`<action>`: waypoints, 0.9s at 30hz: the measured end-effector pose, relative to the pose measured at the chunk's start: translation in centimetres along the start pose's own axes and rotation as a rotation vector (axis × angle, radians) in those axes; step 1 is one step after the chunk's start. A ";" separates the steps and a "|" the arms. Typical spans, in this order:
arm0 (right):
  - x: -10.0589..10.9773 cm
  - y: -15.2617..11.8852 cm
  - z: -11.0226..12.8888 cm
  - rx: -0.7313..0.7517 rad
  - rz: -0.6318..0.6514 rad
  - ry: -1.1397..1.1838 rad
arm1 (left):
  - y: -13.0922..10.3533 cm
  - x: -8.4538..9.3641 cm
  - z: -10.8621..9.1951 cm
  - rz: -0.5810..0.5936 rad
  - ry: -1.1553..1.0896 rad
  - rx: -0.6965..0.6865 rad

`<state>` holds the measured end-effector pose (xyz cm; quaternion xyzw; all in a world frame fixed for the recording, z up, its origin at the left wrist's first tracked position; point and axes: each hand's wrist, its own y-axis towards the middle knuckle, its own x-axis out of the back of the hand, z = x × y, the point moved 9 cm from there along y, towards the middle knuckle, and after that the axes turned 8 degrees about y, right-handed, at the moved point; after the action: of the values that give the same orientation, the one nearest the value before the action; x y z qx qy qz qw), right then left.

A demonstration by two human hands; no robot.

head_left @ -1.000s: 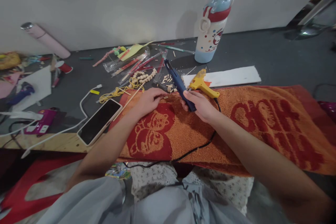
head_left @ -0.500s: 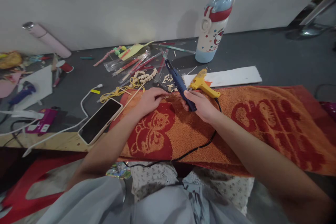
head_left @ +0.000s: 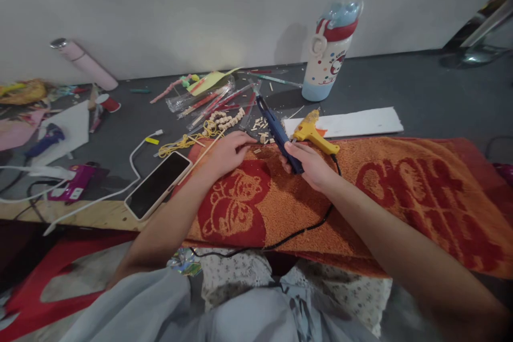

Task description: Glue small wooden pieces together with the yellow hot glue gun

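Dark surface (head_left: 420,91): right hand (head_left: 309,165) wraps a blue tool (head_left: 277,132), seemingly readied, needing steadiness; left hand's (head_left: 229,154) grip, beside wood bits (head_left: 262,135), unclear.

Crowded left half on a dark tabletop

The dark grey table (head_left: 425,93) has a bare wooden front edge at its left. An orange-and-red towel (head_left: 296,208) covers its front middle and right, overhanging the front edge. Left of it, a smartphone (head_left: 158,186) sits at the front edge, near a white cable (head_left: 106,203) and a purple box (head_left: 83,180). A pink flask (head_left: 92,68) and a patterned bottle (head_left: 324,67) are toward the back edge. Between them lie plastic packets (head_left: 218,91); nearer the towel are yellow cord (head_left: 176,146), small wooden pieces (head_left: 263,136) and a white strip (head_left: 360,123).
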<state>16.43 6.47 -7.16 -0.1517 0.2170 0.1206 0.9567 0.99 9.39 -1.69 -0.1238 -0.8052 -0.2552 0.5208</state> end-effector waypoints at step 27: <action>0.4 -0.2 -0.3 -0.022 -0.044 -0.014 | -4.7 10.0 12.6 0.030 0.649 0.816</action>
<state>16.75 6.28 -7.60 -0.1661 0.2057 0.1029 0.9589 -15.22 11.59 1.91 0.1632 -0.6344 0.0613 0.7531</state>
